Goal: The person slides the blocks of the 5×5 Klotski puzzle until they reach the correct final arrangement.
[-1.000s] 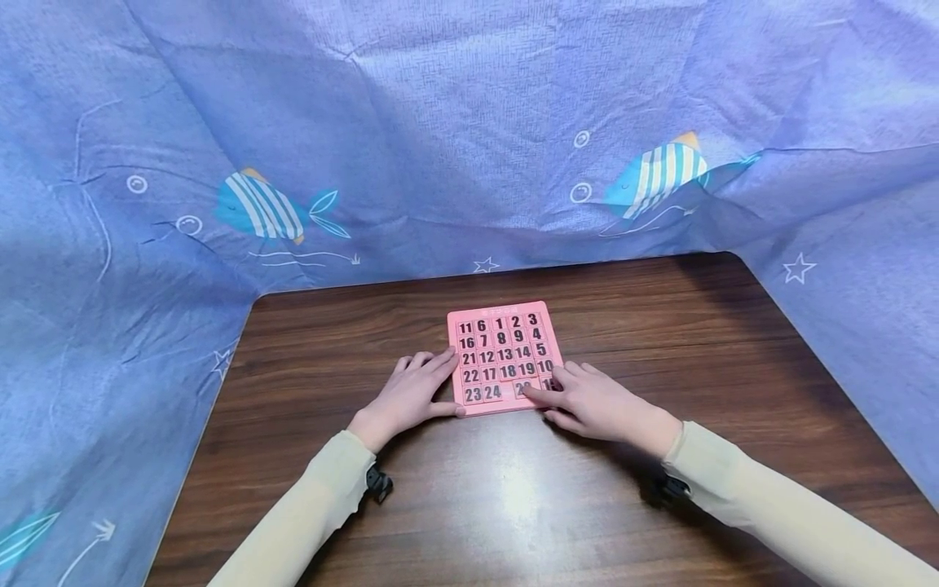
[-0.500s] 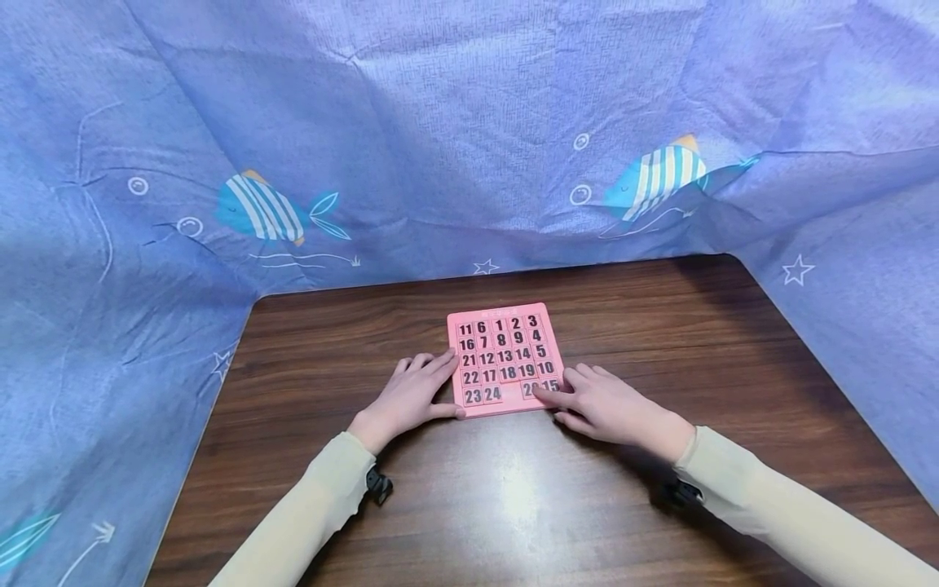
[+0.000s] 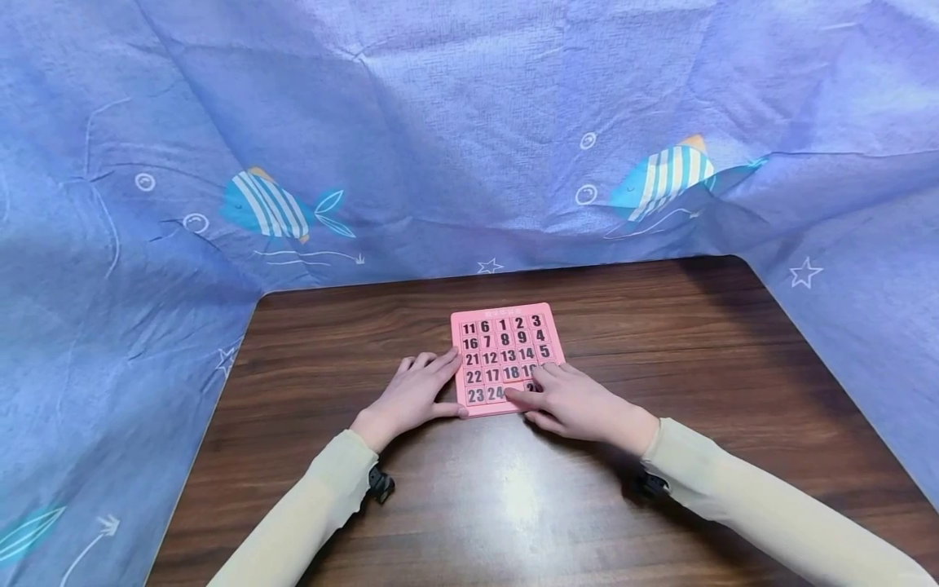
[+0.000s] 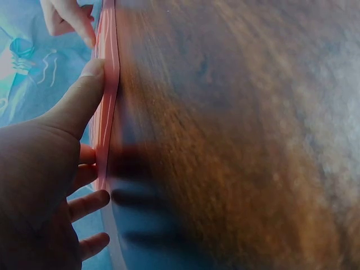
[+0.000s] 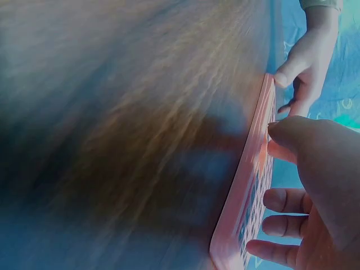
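Note:
A pink number sliding puzzle (image 3: pixel 495 316) lies flat on the table, its tiles bearing black numbers. My left hand (image 3: pixel 411 399) rests at its left side, fingers extended along the edge and thumb on the near left corner. In the left wrist view the thumb (image 4: pixel 84 93) presses the frame's rim. My right hand (image 3: pixel 583 405) reaches over the lower right part, with the index fingertip in the bottom row beside the 24 tile (image 3: pixel 495 394). Part of the 20 tile (image 3: pixel 532 388) shows behind that finger. The hand hides the tiles at the lower right corner.
The puzzle sits on a dark brown wooden table (image 3: pixel 352 342). A blue cloth with fish prints (image 3: pixel 440 139) hangs behind and along both sides. Each sleeve cuff carries a black wrist device (image 3: pixel 380 484).
My right hand drew back right, uncovering the 20 and 15 tiles, then came left again to the gap beside the 24. The left hand has stayed at the puzzle's left edge.

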A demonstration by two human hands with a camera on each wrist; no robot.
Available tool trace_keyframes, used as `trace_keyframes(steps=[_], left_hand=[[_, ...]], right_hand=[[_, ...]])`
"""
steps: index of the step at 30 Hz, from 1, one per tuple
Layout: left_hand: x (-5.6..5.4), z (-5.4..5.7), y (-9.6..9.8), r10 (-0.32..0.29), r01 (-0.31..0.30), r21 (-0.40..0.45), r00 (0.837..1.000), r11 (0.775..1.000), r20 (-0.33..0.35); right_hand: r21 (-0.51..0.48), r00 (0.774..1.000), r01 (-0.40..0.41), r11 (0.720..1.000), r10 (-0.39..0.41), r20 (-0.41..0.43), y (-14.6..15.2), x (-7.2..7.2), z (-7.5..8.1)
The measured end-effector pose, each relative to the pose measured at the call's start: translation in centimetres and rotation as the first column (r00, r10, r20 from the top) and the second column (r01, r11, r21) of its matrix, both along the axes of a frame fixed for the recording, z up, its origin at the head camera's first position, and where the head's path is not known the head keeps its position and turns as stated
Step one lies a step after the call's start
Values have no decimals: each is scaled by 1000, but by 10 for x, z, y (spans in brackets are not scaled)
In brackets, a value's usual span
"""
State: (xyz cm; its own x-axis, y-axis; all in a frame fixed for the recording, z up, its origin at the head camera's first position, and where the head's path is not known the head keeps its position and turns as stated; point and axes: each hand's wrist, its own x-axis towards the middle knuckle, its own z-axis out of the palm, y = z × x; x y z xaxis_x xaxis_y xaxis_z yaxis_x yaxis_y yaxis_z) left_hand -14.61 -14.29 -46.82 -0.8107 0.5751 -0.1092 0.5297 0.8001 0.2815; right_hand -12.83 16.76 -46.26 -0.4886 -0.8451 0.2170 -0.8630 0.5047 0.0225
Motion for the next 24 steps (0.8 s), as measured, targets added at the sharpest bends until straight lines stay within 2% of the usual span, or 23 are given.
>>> trace_keyframes(steps=[10, 24], left_hand=[[0, 1, 0, -8, 8, 12, 1000, 1000, -8], [1, 3, -1, -3, 3, 21, 1000, 1000, 9]], right_hand=[[37, 1000, 10, 999, -11, 12, -17, -2, 2], [36, 1000, 27, 999, -27, -1, -6, 0, 1]])
